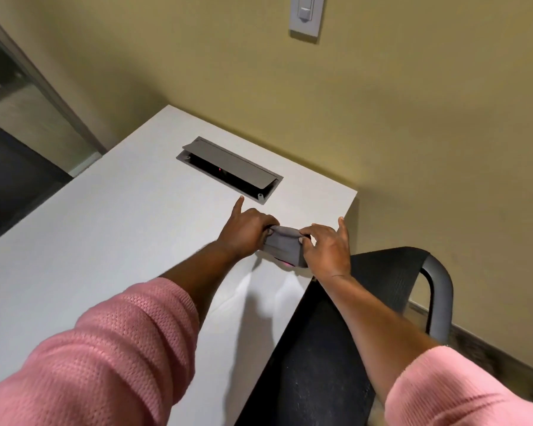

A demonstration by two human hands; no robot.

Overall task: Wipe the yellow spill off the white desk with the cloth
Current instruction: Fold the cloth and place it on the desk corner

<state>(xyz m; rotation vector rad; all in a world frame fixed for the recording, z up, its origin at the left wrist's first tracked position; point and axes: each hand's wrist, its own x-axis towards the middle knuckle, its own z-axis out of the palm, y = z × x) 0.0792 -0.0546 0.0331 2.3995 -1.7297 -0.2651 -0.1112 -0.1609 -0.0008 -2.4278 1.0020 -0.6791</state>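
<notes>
A folded grey cloth [285, 245] is held just above the white desk [105, 235] near its right edge. My left hand [245, 230] grips the cloth's left end, index finger pointing out toward the cable box. My right hand [328, 250] pinches the cloth's right end between thumb and fingers. A small pink patch shows under the cloth's lower edge. No yellow spill is visible on the desk; the spot beneath the cloth and hands is hidden.
A grey cable box [230, 170] with its lid tilted open is set into the desk behind the hands. A black mesh office chair [391, 281] stands at the desk's right edge. The beige wall carries a light switch [305, 16]. A glass door [16, 96] is at the left.
</notes>
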